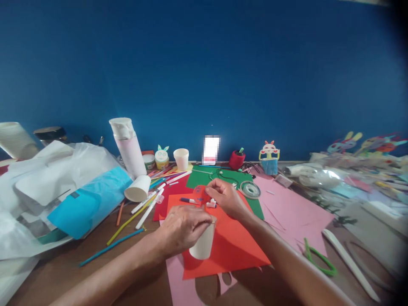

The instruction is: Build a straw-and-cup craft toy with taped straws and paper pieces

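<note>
My left hand (pixel 186 227) is closed over the rim of a white paper cup (pixel 202 243), which tilts slightly above an orange paper sheet (pixel 239 246). My right hand (pixel 226 197) pinches the edge of a small red paper cutout (pixel 199 194) with a face drawn in dark ink. The cutout is just above and behind the cup's rim; I cannot tell whether they touch. Behind my left hand, a dark-tipped marker (pixel 188 200) lies on the orange sheet.
A tape roll (pixel 250 190), pink paper (pixel 290 204) and a green pipe cleaner (pixel 320 259) are to the right. On the left are a tipped paper cup (pixel 138 188), white markers, a blue pipe cleaner (pixel 111 247) and plastic bags (pixel 76 159). A phone (pixel 211 151) leans on the blue wall.
</note>
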### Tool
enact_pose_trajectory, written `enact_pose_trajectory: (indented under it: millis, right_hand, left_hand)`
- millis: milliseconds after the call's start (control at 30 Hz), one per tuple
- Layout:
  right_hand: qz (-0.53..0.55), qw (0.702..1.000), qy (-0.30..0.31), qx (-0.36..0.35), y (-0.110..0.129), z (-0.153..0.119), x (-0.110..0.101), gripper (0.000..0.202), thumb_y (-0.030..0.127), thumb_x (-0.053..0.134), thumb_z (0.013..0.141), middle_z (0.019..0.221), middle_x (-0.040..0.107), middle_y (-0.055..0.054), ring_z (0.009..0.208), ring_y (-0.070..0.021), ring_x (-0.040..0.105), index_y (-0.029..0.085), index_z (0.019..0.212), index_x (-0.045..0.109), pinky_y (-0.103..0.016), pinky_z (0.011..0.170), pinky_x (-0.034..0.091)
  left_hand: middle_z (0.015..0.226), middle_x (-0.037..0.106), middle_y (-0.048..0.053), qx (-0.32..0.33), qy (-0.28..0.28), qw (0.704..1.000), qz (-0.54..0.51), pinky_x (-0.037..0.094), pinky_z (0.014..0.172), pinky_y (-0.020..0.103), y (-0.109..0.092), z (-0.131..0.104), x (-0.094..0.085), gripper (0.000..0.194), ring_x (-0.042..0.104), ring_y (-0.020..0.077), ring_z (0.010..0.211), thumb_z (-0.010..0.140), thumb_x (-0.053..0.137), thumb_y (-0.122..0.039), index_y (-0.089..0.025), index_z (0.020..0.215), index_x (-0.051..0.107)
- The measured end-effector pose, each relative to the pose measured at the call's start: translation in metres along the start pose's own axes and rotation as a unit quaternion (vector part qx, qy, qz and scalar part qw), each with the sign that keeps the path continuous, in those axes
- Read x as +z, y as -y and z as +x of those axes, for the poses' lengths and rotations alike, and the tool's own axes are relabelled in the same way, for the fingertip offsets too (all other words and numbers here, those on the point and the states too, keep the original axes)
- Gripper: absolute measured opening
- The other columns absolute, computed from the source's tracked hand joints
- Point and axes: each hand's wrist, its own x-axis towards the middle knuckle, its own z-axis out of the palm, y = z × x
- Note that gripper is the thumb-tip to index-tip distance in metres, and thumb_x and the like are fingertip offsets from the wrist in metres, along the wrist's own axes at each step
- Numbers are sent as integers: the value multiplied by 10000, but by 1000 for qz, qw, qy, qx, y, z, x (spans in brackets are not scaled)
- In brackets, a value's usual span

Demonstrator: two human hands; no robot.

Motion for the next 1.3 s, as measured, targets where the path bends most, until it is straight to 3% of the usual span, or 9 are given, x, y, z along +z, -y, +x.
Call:
enact_pose_trajectory:
  millis: [167, 233, 300, 367, 467, 567, 667, 967, 1300]
  right_hand:
    - [-5, 1000, 0, 4, -5, 0, 2, 136, 314, 524, 737, 582, 534, 39, 526, -97, 495, 187, 689, 529, -191, 447, 394]
    - [-5, 1000, -4, 5, -6, 1, 2, 142, 316, 525, 737, 582, 538, 35, 522, -96, 495, 183, 687, 530, -188, 443, 387]
    - [7, 1000, 0, 9, -7, 1, 3, 149, 324, 523, 738, 586, 545, 30, 528, -101, 505, 183, 691, 524, -188, 441, 389]
    - [22, 1000, 10, 14, -8, 1, 4, 156, 335, 523, 741, 584, 538, 32, 526, -101, 506, 188, 693, 514, -191, 446, 399]
    - [30, 999, 13, 14, -12, -1, 8, 162, 349, 522, 748, 585, 513, 41, 512, -91, 487, 192, 707, 509, -196, 465, 409]
    - [17, 1000, 10, 13, -17, -1, 10, 175, 361, 517, 758, 611, 525, 34, 531, -92, 494, 188, 733, 516, -198, 489, 415]
    - [-5, 1000, 7, 12, -21, 0, 11, 185, 370, 511, 765, 612, 533, 30, 547, -98, 503, 187, 734, 518, -197, 495, 413]
    - [-21, 1000, 3, 9, -23, -1, 14, 184, 363, 506, 769, 632, 531, 26, 559, -97, 498, 184, 734, 533, -204, 511, 429]
    - [51, 997, -40, 38, -21, 5, 7, 155, 315, 531, 729, 566, 472, 49, 503, -81, 447, 180, 655, 506, -182, 447, 389]
  left_hand:
    - [826, 658, 26, -3, 19, 996, -84, 436, 661, 237, -3, 1, -20, 210, 587, 137, 751, 840, 449, -229, -208, 879, 654]
    - [858, 643, 31, -29, -40, 986, -157, 437, 667, 233, 8, 2, -35, 183, 577, 133, 757, 824, 481, -271, -187, 823, 643]
    - [835, 640, 34, -116, -101, 960, -234, 431, 626, 224, 29, 3, -44, 203, 568, 117, 700, 831, 470, -301, -172, 834, 626]
    - [784, 638, 36, -202, -118, 907, -351, 415, 568, 212, 52, 5, -44, 222, 561, 101, 624, 833, 460, -324, -159, 868, 603]
    - [900, 649, 90, -269, -16, 814, -514, 439, 651, 246, 73, 8, -25, 248, 608, 157, 787, 759, 569, -289, -141, 958, 580]
    - [931, 651, 115, -241, 89, 778, -574, 434, 726, 289, 71, 11, -5, 355, 604, 180, 820, 689, 640, -225, -120, 1024, 586]
    - [978, 645, 117, -187, 100, 743, -634, 423, 774, 313, 58, 12, 4, 426, 602, 195, 847, 662, 669, -178, -130, 1073, 573]
    - [1003, 645, 106, -200, 52, 763, -613, 424, 784, 323, 52, 11, 12, 404, 600, 210, 863, 665, 693, -213, -133, 1048, 592]
    - [841, 663, 95, -268, 54, 779, -564, 431, 717, 305, 50, 11, 12, 336, 602, 173, 731, 681, 649, -195, -106, 1002, 609]
